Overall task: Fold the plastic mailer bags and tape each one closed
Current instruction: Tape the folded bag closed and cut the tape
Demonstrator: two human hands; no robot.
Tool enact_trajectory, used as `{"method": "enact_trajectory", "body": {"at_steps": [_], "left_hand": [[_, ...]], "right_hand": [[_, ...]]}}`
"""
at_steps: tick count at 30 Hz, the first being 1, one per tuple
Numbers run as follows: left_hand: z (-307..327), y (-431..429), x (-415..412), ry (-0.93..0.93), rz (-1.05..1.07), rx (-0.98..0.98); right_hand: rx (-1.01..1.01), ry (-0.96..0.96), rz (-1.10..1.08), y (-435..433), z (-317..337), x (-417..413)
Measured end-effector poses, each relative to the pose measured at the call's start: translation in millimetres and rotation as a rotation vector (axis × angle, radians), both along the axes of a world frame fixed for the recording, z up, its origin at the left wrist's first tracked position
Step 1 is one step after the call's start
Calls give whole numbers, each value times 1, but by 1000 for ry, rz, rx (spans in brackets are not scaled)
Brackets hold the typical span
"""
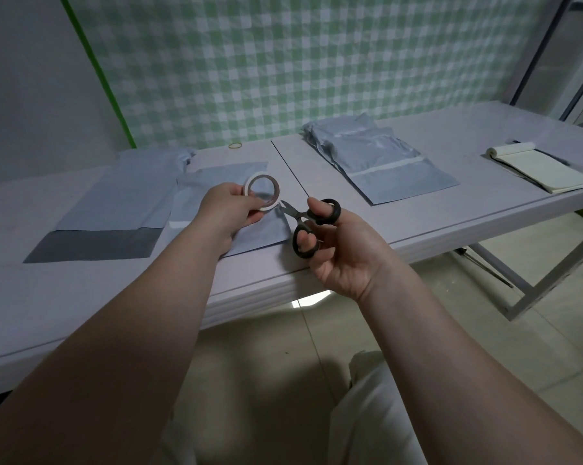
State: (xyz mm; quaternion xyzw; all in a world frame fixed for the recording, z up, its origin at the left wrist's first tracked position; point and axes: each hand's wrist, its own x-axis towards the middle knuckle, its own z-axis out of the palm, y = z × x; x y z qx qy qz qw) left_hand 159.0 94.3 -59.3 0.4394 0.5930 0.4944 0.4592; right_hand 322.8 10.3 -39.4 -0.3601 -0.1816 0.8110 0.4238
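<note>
Both bare forearms reach forward from the bottom of the view and converge toward its middle. The left hand (231, 211) shows its back, wrist straight, with its thumb and curled fingers pinching a tape roll (272, 204) held upright. The right hand (345, 255) is turned palm toward the camera, wrist bent back. Its thumb sits through one loop of the scissors (305, 218) and its fingers through the other, and the tips point at the roll. The two hands are near each other but not touching.
</note>
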Motion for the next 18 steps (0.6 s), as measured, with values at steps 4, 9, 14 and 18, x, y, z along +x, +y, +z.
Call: {"method": "enact_trajectory", "body": {"at_steps": [4,9,14,18], "left_hand": [[1,-1,1,-1,0,2],[1,0,0,-5,-7,0],[2,-1,-1,-10,-13,-1],[2,-1,-1,-39,-14,9]], "right_hand": [[-11,-3,5,0,-3,-3],[13,-31,-4,3,-4,-5],[27,-68,-24,6,-3,-6],[57,-114,-36,5,-3,-7]]}}
